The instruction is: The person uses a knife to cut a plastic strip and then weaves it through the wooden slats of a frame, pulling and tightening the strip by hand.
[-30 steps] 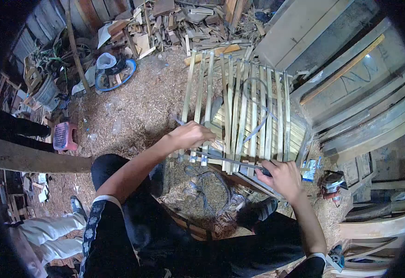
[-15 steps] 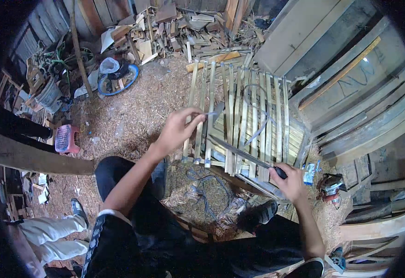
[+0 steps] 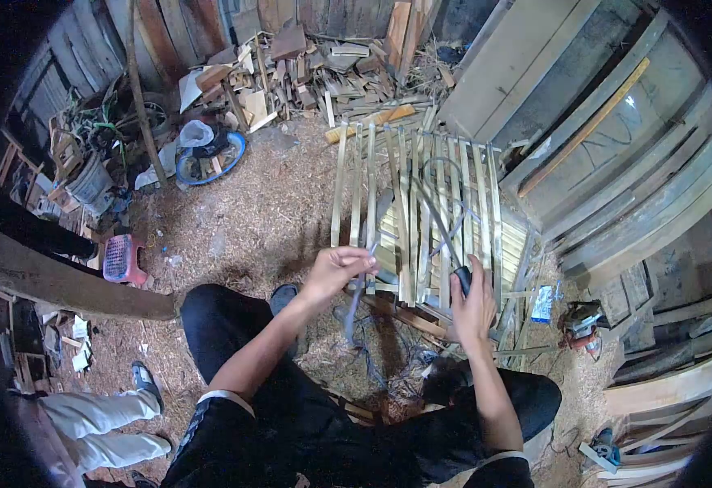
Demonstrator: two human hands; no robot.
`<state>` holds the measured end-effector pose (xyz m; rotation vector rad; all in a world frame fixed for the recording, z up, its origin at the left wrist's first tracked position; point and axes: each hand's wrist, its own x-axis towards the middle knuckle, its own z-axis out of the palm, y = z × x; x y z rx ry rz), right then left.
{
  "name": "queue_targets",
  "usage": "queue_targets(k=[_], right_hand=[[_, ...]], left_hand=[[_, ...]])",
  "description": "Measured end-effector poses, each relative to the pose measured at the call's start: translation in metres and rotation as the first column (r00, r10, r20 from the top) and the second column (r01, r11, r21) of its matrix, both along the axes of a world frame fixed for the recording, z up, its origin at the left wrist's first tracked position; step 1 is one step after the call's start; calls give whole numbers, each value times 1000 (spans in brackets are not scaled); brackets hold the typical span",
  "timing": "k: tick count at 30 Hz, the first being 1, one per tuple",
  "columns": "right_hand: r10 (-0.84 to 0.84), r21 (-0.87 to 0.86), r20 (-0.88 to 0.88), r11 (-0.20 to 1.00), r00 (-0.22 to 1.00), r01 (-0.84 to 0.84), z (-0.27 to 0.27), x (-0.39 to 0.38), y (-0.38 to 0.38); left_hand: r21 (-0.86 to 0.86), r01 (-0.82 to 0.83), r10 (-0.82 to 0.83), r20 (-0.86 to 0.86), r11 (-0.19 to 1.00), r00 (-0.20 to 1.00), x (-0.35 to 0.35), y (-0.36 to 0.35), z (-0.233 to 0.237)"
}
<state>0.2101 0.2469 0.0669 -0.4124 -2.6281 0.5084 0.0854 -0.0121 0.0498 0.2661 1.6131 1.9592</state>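
Observation:
In my left hand (image 3: 333, 275), thumb and fingers pinch a thin bluish strip (image 3: 353, 315) that hangs down below it. My right hand (image 3: 474, 307) is wrapped around the black handle of a long knife (image 3: 440, 221), its dark blade pointing up and away from me. Under the knife lie several pale wooden slats (image 3: 403, 220) side by side, spaced apart over another layer of slats. A loose strip curls over the slats. My left hand is at the near left ends of the slats, apart from the blade.
Tangled strips lie on the shavings-covered floor near my feet. Scrap wood (image 3: 348, 73) is heaped at the back. To the left are a blue basin (image 3: 224, 167) and a pink stool (image 3: 124, 259); a power tool (image 3: 584, 329) sits right. Another person's legs (image 3: 108, 415) show lower left.
My left hand has come down towards me with the strip. My right hand has shifted left, and the knife has swung from pointing left across the slats to pointing away from me.

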Motion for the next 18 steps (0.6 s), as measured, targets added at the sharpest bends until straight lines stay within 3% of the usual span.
queue_targets(k=[9, 11, 13, 14, 15, 16, 18], right_hand=[[-9, 280, 71, 960, 997, -11, -19, -22, -7], [134, 300, -50, 947, 990, -113, -3, -22, -21], [263, -41, -13, 964, 965, -263, 22, -15, -45], [332, -361, -6, 879, 943, -311, 24, -9, -58], [394, -644, -25, 697, 919, -317, 23, -3, -66], [391, -646, -26, 696, 920, -314, 19, -1, -69], [448, -791, 21, 554, 894, -259, 7, 2, -70]], left_hand=[[35, 7, -2, -148, 999, 989, 11, 28, 2], [105, -36, 52, -155, 994, 986, 13, 33, -3], [114, -25, 43, -157, 993, 987, 14, 37, -5], [137, -65, 81, -112, 988, 990, 17, 40, -2], [154, -105, 116, -67, 982, 991, 19, 43, 0], [136, -127, 139, -84, 983, 987, 21, 47, -2], [125, -120, 134, -111, 985, 985, 22, 48, -6]])
